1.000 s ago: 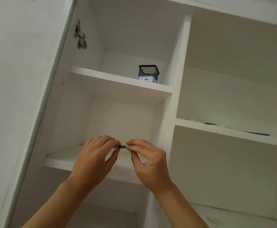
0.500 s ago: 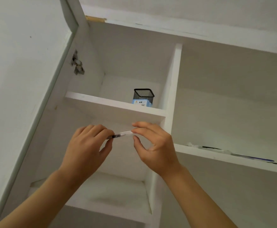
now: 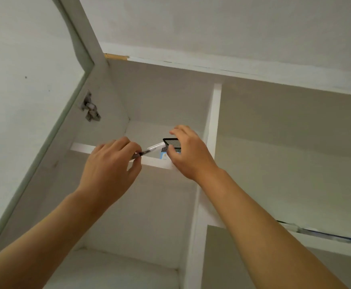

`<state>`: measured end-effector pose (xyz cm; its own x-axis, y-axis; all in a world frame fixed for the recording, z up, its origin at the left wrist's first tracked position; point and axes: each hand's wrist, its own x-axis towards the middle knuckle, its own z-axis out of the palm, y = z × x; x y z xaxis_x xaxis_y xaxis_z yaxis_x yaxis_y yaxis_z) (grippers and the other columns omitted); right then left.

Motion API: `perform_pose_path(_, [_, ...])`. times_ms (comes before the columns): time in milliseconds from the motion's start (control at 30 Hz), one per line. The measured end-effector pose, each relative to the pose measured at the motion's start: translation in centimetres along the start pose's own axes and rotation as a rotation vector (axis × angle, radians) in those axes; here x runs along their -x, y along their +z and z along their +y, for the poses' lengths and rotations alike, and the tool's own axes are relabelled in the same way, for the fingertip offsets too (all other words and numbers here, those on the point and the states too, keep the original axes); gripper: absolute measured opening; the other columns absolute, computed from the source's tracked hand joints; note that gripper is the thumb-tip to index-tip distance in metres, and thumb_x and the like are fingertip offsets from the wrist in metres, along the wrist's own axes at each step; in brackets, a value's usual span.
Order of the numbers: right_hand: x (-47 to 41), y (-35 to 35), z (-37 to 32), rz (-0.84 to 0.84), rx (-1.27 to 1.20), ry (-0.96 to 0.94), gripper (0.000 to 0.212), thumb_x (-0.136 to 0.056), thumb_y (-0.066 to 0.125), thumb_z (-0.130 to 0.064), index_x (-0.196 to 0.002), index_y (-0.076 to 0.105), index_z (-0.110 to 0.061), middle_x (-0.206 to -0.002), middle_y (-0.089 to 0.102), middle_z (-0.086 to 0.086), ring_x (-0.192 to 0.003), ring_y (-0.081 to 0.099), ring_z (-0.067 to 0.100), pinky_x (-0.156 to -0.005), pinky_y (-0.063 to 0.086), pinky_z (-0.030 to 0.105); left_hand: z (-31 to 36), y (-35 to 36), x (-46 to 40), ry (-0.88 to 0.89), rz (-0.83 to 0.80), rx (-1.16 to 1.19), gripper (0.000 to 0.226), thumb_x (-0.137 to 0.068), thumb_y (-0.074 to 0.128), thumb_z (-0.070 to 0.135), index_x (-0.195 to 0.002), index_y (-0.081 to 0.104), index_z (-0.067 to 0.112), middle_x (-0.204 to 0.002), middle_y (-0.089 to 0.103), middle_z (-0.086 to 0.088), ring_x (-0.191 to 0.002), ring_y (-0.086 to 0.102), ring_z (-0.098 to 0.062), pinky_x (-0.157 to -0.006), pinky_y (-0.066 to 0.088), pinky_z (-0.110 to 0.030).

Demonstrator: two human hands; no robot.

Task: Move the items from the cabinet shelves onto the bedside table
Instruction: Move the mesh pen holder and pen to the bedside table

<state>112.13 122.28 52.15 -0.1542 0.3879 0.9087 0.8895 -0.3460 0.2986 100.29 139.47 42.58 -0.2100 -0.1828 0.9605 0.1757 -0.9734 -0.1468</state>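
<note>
White-painted cabinet point(image 3: 170, 101), door point(image 3: 24, 101) swung open on the left with a metal hinge point(image 3: 90, 110) at its inner edge. Black wire-mesh pen holder point(image 3: 173, 143) sits on the upper shelf point(image 3: 83, 148) of the left compartment, close to the vertical divider point(image 3: 213, 122). Blue-and-white label point(image 3: 164, 156) is stuck on the holder's lower front; print is too small and blurred to read, no brand legible.

Your left hand point(image 3: 110, 170) is raised, back of hand to the camera, fingers curled, thumb and forefinger pinching the dark end of a clear-barrelled pen point(image 3: 149, 150). Pen slants up to the right, its clear end reaching toward the holder's front face; whether it touches the mesh, can't tell. Your right hand point(image 3: 189, 153) is up at the holder, fingers over its top rim and right side, thumb against the front near the label. It looks like a grip on the holder, though the contact is partly hidden by the hand itself. Both forearms are bare and extend up from the bottom of the frame.

Right compartment: a blue pen point(image 3: 332, 236) lies flat on the middle shelf point(image 3: 295, 232), with something whitish beside it, blurred. Lower shelf point(image 3: 112, 265) of the left compartment shows at the bottom.
</note>
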Motion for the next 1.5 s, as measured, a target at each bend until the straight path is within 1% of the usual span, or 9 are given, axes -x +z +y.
perform_pose_path(133, [-2.3, 0.4, 0.7, -0.143, 0.105, 0.084, 0.05, -0.1, 0.058, -0.029, -0.148, 0.052, -0.013, -0.15, 0.048, 0.004, -0.136, 0.045, 0.027, -0.108, 0.045, 0.042, -1.4, 1.1, -2.2, 0.01, -0.032, -0.023, 0.005, -0.092, 0.071, 0.013, -0.095, 0.07, 0.016, -0.086, 0.061, 0.003, -0.07, 0.058, -0.027, -0.067, 0.047, -0.04])
perform_pose_path(233, [-3.2, 1.5, 0.7, -0.221, 0.143, 0.12, 0.057, -0.096, 0.063, -0.029, -0.15, 0.05, -0.017, -0.15, 0.047, 0.003, -0.136, 0.045, 0.028, -0.11, 0.045, 0.047, -2.6, 1.9, -4.1, 0.028, -0.031, -0.042, 0.007, -0.088, 0.073, 0.012, -0.092, 0.07, 0.016, -0.083, 0.061, 0.002, -0.069, 0.059, -0.027, -0.066, 0.044, -0.036])
perform_pose_path(467, [-4.5, 3.1, 1.8, -0.218, 0.076, 0.251, 0.046, -0.085, 0.065, 0.0, -0.13, 0.065, -0.011, -0.131, 0.053, 0.01, -0.118, 0.056, 0.03, -0.095, 0.051, 0.035, -6.3, 4.9, -7.1, 0.059, -0.14, -0.026, 0.006, -0.09, 0.074, 0.019, -0.095, 0.072, 0.021, -0.083, 0.062, 0.006, -0.07, 0.058, -0.02, -0.069, 0.048, -0.036])
perform_pose_path(633, [-5.4, 4.2, 1.9, -0.242, 0.115, 0.213, 0.049, -0.084, 0.063, 0.009, -0.129, 0.064, -0.009, -0.129, 0.053, 0.011, -0.116, 0.057, 0.03, -0.087, 0.047, 0.032, -6.8, 5.5, -6.2, 0.0, -0.049, 0.128, 0.008, -0.088, 0.075, 0.014, -0.094, 0.074, 0.02, -0.082, 0.063, 0.009, -0.073, 0.059, -0.018, -0.065, 0.052, -0.037])
perform_pose_path(933, [-5.6, 4.4, 2.1, -0.127, 0.065, 0.234, 0.044, -0.085, 0.071, 0.003, -0.125, 0.07, -0.015, -0.123, 0.055, 0.005, -0.108, 0.059, 0.024, -0.08, 0.041, 0.024, -7.7, 6.2, -5.6, -0.085, -0.02, 0.254, 0.012, -0.083, 0.076, 0.016, -0.089, 0.075, 0.026, -0.079, 0.062, 0.011, -0.075, 0.057, -0.015, -0.068, 0.049, -0.034])
perform_pose_path(1067, [-5.3, 4.2, 2.0, -0.172, 0.081, 0.282, 0.052, -0.089, 0.074, -0.011, -0.139, 0.059, -0.013, -0.134, 0.051, 0.007, -0.112, 0.055, 0.024, -0.083, 0.037, 0.023, -7.7, 6.1, -5.7, -0.089, -0.011, 0.295, 0.007, -0.081, 0.071, 0.021, -0.086, 0.074, 0.025, -0.077, 0.062, 0.009, -0.075, 0.059, -0.018, -0.067, 0.053, -0.038])
perform_pose_path(1267, [-5.3, 4.5, 1.9, -0.209, 0.088, 0.3, 0.043, -0.086, 0.074, -0.014, -0.128, 0.065, -0.011, -0.126, 0.059, 0.011, -0.112, 0.058, 0.027, -0.08, 0.04, 0.027, -7.8, 6.1, -5.6, -0.107, -0.036, 0.307, 0.012, -0.079, 0.064, 0.03, -0.085, 0.074, 0.027, -0.077, 0.063, 0.01, -0.076, 0.06, -0.018, -0.068, 0.054, -0.039])
perform_pose_path(1433, [-5.5, 4.7, 2.0, -0.354, 0.084, 0.298, 0.054, -0.085, 0.08, -0.024, -0.134, 0.06, -0.017, -0.125, 0.053, 0.01, -0.106, 0.059, 0.027, -0.067, 0.041, 0.027, -7.5, 6.0, -5.6, -0.116, -0.044, 0.289, 0.01, -0.083, 0.077, 0.016, -0.086, 0.076, 0.025, -0.078, 0.064, 0.01, -0.077, 0.06, -0.016, -0.069, 0.053, -0.036])
perform_pose_path(1500, [-5.5, 4.7, 2.0, -0.37, 0.048, 0.336, 0.061, -0.087, 0.079, -0.028, -0.141, 0.052, -0.021, -0.129, 0.045, 0.01, -0.1, 0.058, 0.027, -0.071, 0.042, 0.028, -7.5, 5.9, -5.7, -0.112, -0.04, 0.286, 0.012, -0.082, 0.078, 0.013, -0.086, 0.076, 0.024, -0.078, 0.064, 0.009, -0.077, 0.061, -0.016, -0.069, 0.052, -0.035])
